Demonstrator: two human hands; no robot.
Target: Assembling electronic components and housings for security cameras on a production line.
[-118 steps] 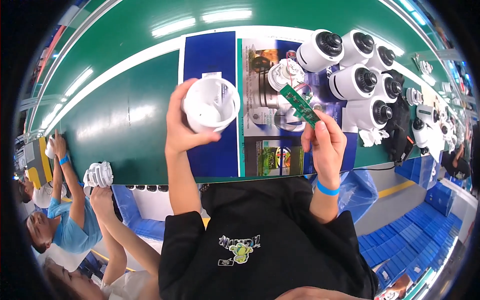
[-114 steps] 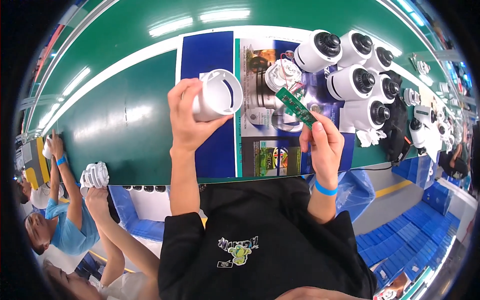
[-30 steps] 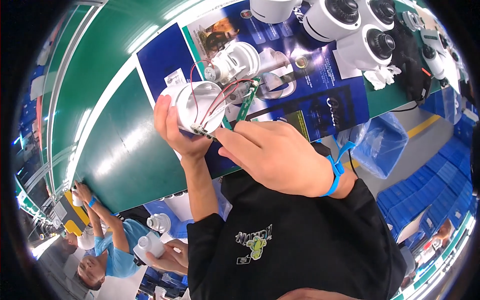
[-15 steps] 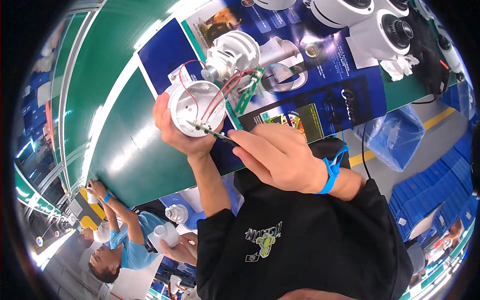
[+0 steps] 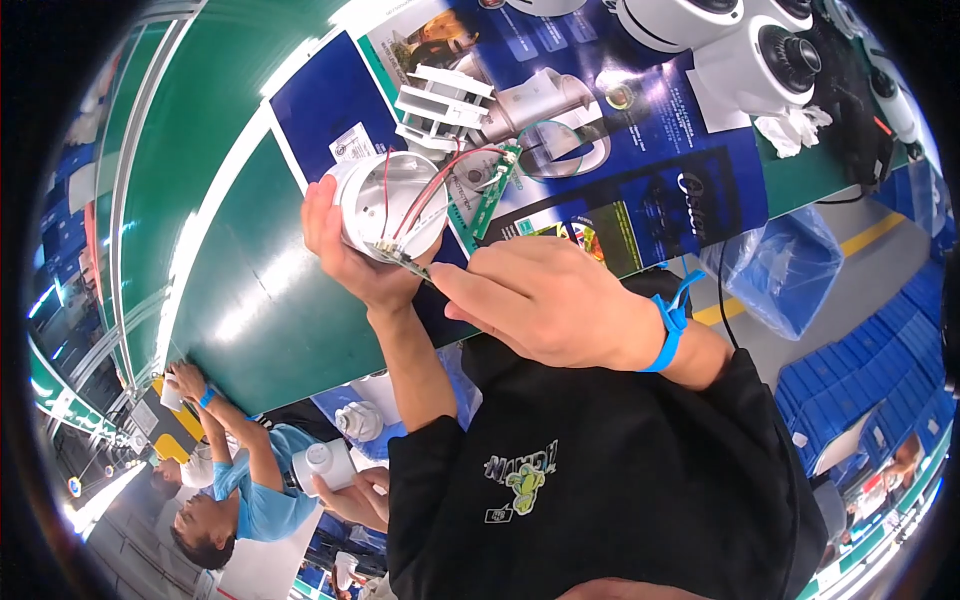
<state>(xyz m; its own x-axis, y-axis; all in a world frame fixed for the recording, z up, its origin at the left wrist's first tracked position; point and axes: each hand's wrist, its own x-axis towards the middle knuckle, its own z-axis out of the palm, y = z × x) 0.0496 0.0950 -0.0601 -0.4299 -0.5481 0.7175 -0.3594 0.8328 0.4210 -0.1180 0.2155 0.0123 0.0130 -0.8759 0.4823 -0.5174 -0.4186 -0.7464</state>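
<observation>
Large printed sheet (image 5: 640,170) flat on green bench: dark blue panels, white margins, small product photos, colourful inset near lower edge. Small white rectangular label (image 5: 352,143) on blue panel at sheet's left part.

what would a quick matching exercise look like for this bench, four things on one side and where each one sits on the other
Things:
1. white round housing
2. green circuit board
3. blue wristband
4. clear plastic bag

Places:
A. hanging off the bench edge, at the right
B. cupped in the left hand
C. on the right hand, at its wrist
D. on the blue printed mat, joined by red wires to the housing

Pairs: 1-B, 2-D, 3-C, 4-A
</observation>
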